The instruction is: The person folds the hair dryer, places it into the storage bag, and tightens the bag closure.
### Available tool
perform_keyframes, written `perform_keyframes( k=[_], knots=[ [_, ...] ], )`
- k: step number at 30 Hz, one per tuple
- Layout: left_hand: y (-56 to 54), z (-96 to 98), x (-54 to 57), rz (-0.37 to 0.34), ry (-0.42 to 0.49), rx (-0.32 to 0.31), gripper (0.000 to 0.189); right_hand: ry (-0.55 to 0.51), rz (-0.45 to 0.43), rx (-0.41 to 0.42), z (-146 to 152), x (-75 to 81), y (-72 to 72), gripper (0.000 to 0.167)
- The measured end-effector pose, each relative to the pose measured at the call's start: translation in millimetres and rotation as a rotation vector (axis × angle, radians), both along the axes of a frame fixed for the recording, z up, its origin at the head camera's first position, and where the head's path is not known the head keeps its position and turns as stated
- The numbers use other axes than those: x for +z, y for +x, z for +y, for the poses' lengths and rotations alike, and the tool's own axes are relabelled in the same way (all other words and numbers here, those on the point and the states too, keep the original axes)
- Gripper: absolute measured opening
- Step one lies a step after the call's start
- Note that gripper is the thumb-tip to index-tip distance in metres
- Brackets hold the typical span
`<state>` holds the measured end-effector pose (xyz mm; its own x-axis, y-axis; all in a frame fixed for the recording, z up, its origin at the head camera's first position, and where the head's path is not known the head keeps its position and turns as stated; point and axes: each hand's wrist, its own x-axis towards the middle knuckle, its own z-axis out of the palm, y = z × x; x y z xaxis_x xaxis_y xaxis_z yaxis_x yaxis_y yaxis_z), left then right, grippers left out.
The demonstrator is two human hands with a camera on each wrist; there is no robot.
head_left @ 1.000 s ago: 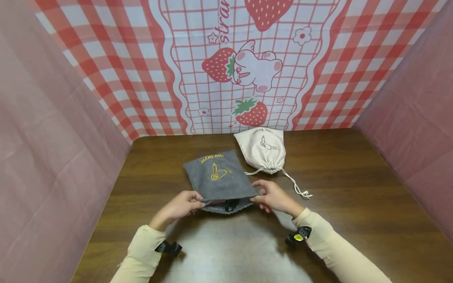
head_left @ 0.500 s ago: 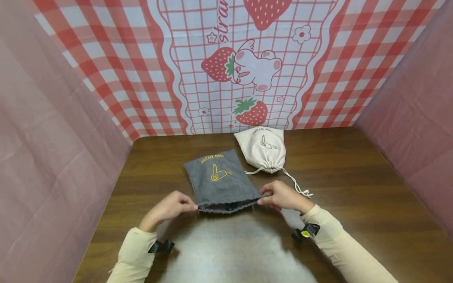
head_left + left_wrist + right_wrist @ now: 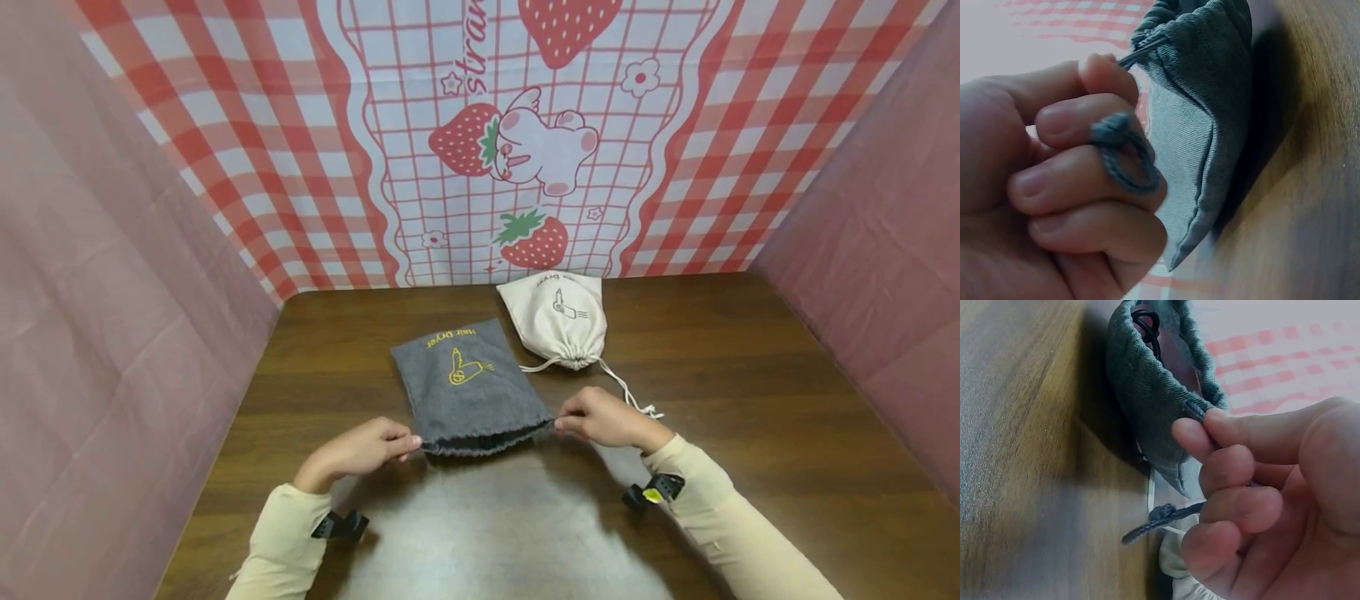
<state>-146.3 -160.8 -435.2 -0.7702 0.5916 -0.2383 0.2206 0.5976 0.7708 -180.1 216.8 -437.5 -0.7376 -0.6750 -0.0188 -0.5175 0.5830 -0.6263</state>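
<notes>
A grey drawstring bag (image 3: 472, 392) with a yellow hair dryer print lies on the table, its gathered mouth towards me and partly open. At the mouth's left end my left hand (image 3: 363, 454) pinches the bag's drawstring, and a knotted loop of grey cord (image 3: 1110, 131) hangs over its fingers. On the other end my right hand (image 3: 607, 417) pinches the drawstring close to the hem, and a knotted cord tail (image 3: 1166, 515) sticks out below its fingers. Inside the bag, the right wrist view shows a black cable (image 3: 1155, 337) and something pink (image 3: 1175, 350), mostly hidden.
A closed white drawstring bag (image 3: 558, 321) with a hair dryer print lies behind the grey one, its white cords (image 3: 626, 387) trailing right. The wooden table (image 3: 750, 400) meets a checked strawberry cloth (image 3: 315, 208) at the back. Pink cloth walls (image 3: 862, 192) stand at both sides.
My hands have moved apart, from the grey bag's mouth edges to its drawstring ends. The mouth is straighter and more gathered, and its flap no longer overhangs. The white bag has stayed put.
</notes>
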Motion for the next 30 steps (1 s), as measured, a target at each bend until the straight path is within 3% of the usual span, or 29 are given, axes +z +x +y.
perform_keyframes(
  k=[8,19,30],
  knots=[
    [-1.1,1.6,-4.0,-0.073,0.122,0.077,0.044,0.048,-0.016,0.085,2,0.3,1.7,0.021],
    [-5.7,0.4,-8.1,-0.112,0.305,0.263,0.044,-0.011,-0.01,0.086,9,3.3,1.2,0.019],
    [-9.0,-0.7,-7.0,-0.138,0.485,0.417,0.037,-0.18,0.077,-0.182,12,13.6,-0.2,0.019]
  ],
)
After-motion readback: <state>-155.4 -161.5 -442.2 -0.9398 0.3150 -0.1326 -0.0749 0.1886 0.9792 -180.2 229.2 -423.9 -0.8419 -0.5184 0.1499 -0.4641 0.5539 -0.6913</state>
